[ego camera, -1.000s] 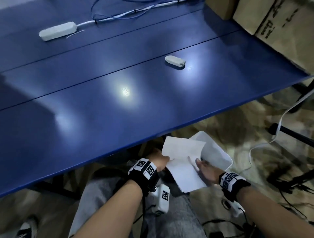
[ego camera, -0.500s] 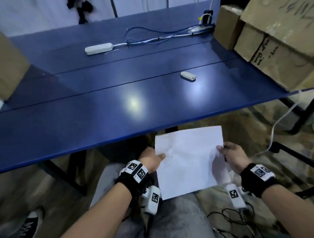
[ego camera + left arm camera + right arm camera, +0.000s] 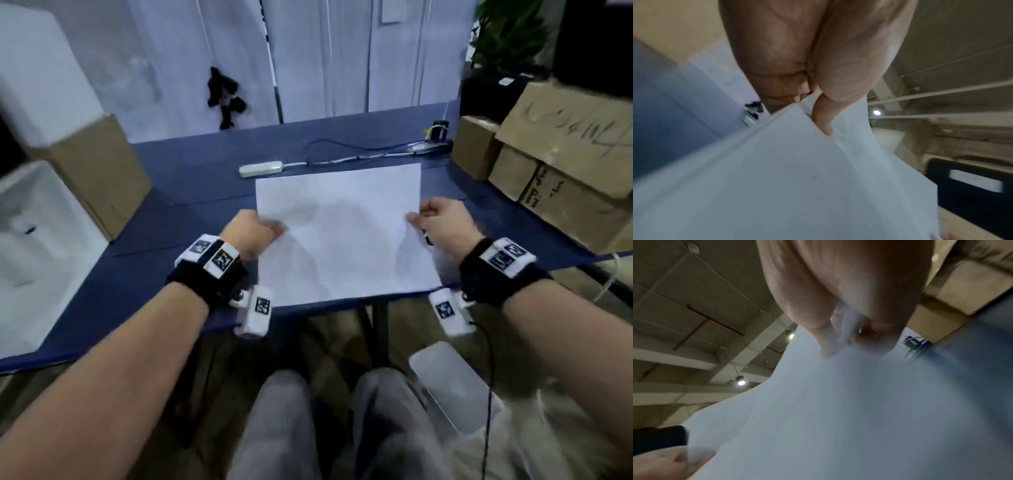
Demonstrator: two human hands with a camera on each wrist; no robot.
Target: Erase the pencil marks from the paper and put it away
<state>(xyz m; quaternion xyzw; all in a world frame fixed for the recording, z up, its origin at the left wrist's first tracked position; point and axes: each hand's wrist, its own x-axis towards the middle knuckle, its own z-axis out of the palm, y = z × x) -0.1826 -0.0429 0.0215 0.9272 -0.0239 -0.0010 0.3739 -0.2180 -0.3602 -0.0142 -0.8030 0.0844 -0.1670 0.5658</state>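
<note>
A white sheet of paper (image 3: 342, 233) hangs in the air above the near edge of the blue table (image 3: 191, 178), held by both hands. My left hand (image 3: 260, 228) pinches its left edge, thumb on top; in the left wrist view the thumb (image 3: 823, 118) presses on the paper (image 3: 797, 186). My right hand (image 3: 431, 219) pinches the right edge, and the right wrist view shows its fingers (image 3: 826, 344) clamped on the sheet (image 3: 838, 410). No pencil marks are legible on the paper. The eraser is hidden behind the sheet.
A white power strip (image 3: 262, 168) with cables lies on the table behind the paper. Cardboard boxes (image 3: 561, 178) stand at the right, another box (image 3: 99, 171) and a white bin (image 3: 37, 250) at the left. A translucent container (image 3: 452, 387) sits on the floor by my right knee.
Both hands have lifted the paper from beside the floor container up over the table's near edge. The head view has tilted up toward the wall.
</note>
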